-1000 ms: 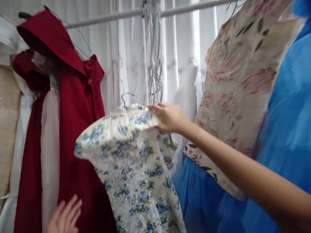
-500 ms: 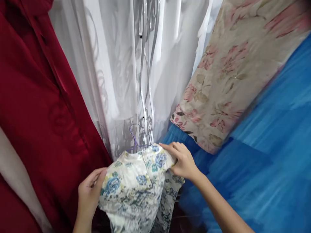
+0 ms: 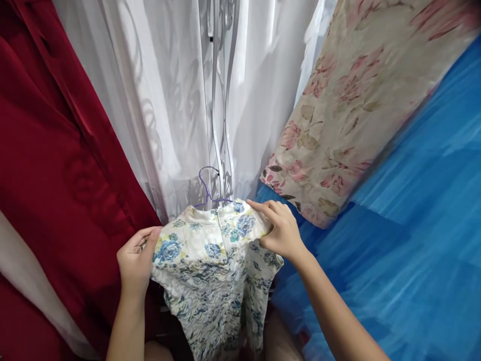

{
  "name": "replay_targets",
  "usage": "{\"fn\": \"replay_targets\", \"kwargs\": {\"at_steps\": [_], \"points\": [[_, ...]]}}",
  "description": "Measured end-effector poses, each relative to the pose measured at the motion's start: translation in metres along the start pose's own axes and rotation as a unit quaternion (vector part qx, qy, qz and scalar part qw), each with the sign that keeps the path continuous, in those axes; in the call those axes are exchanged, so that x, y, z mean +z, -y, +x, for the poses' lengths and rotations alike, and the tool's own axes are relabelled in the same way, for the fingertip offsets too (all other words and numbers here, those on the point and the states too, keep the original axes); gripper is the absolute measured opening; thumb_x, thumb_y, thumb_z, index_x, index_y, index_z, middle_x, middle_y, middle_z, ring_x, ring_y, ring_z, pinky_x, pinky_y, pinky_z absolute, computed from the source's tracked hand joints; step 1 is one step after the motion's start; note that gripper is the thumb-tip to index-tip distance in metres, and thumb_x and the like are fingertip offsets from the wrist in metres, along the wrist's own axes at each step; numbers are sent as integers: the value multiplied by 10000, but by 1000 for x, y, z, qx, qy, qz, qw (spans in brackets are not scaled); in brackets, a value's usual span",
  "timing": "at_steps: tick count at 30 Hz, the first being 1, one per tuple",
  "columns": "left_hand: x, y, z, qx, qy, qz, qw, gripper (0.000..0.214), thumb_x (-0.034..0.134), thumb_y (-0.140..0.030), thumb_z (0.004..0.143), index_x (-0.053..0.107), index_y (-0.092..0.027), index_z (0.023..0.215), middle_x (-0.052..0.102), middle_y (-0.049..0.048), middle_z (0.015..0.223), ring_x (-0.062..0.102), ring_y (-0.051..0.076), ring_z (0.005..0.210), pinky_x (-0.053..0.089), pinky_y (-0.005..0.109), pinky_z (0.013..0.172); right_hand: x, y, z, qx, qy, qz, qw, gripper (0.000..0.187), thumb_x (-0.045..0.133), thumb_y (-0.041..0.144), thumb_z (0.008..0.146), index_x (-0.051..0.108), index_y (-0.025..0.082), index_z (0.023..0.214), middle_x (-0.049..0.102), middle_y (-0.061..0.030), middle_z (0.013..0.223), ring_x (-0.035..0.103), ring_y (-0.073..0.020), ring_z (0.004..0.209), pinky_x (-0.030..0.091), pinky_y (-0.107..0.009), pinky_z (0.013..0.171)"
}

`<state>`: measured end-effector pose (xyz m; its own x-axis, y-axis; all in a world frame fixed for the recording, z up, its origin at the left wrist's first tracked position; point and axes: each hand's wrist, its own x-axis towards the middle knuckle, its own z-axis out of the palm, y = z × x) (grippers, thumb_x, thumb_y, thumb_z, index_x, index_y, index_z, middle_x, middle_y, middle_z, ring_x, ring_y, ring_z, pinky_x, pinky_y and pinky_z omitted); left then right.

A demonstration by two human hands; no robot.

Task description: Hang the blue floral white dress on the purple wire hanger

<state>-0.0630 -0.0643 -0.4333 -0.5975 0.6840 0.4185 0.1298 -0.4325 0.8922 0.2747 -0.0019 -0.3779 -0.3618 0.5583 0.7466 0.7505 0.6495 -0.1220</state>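
A white dress with blue flowers (image 3: 210, 265) hangs on a purple wire hanger (image 3: 207, 189), whose hook stands up out of the neckline. My left hand (image 3: 137, 255) pinches the left shoulder edge of the dress between thumb and fingers. At the opposite shoulder, my right hand (image 3: 278, 228) grips the cloth, its thumb below and its fingers along the top. The hanger's arms are mostly hidden inside the dress. A seam runs down from the neckline through the upper part.
White curtains (image 3: 173, 100) hang behind a white metal frame with curved bars (image 3: 216, 100). A dark red garment (image 3: 56, 150) hangs at the left. To the right are a beige cloth with pink flowers (image 3: 338, 120) and bright blue fabric (image 3: 406, 240).
Both hands and the dress appear higher in the picture, and the purple hanger's hook shows more clearly. Both hands keep their hold on the shoulders.
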Motion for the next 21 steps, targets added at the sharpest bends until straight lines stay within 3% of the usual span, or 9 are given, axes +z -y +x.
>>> {"fn": "replay_targets", "kwargs": {"at_steps": [4, 7, 11, 14, 17, 21], "points": [[-11, -1, -3, -26, -26, -12, 999, 324, 793, -361, 715, 747, -140, 947, 752, 56, 851, 693, 180, 725, 557, 239, 652, 3, 9, 8, -20, 19, 15, 999, 818, 552, 105, 543, 572, 250, 1349, 571, -64, 932, 504, -262, 830, 313, -361, 732], [-6, -7, 3, 2, -43, -15, 999, 317, 791, -352, 721, 747, -144, 956, 752, 52, 872, 682, 162, 725, 545, 226, 655, 1, 9, 13, -10, 7, 4, 1000, 768, 566, 119, 564, 596, 247, 1321, 561, -58, 899, 500, -260, 826, 314, -363, 733], [22, -18, 18, 34, 28, -4, 999, 318, 770, -373, 741, 749, -137, 955, 746, 67, 879, 682, 177, 766, 539, 248, 696, -8, -4, 3, 38, -23, -19, 999, 727, 572, 124, 612, 589, 248, 1328, 565, -60, 886, 503, -261, 817, 323, -368, 731], [34, -13, 23, 58, 61, 31, 996, 308, 750, -384, 764, 748, -147, 960, 743, 69, 902, 683, 195, 818, 532, 260, 736, -10, -8, -12, 51, -16, -19, 998, 738, 579, 123, 628, 564, 249, 1354, 574, -64, 898, 511, -262, 817, 329, -366, 725], [31, 2, 23, 90, 75, 84, 990, 294, 715, -397, 798, 742, -154, 960, 738, 69, 946, 677, 208, 875, 523, 270, 783, -2, -10, -27, 57, 3, -24, 998, 786, 576, 103, 613, 533, 256, 1383, 581, -69, 920, 516, -265, 826, 335, -369, 725], [14, 19, 26, 127, 204, 179, 954, 290, 628, -392, 877, 722, -192, 1064, 718, 63, 1042, 662, 217, 973, 496, 301, 890, 14, -24, -55, 78, 18, -14, 997, 803, 583, 121, 658, 455, 275, 1435, 588, -89, 1076, 536, -309, 992, 388, -434, 829]]}}
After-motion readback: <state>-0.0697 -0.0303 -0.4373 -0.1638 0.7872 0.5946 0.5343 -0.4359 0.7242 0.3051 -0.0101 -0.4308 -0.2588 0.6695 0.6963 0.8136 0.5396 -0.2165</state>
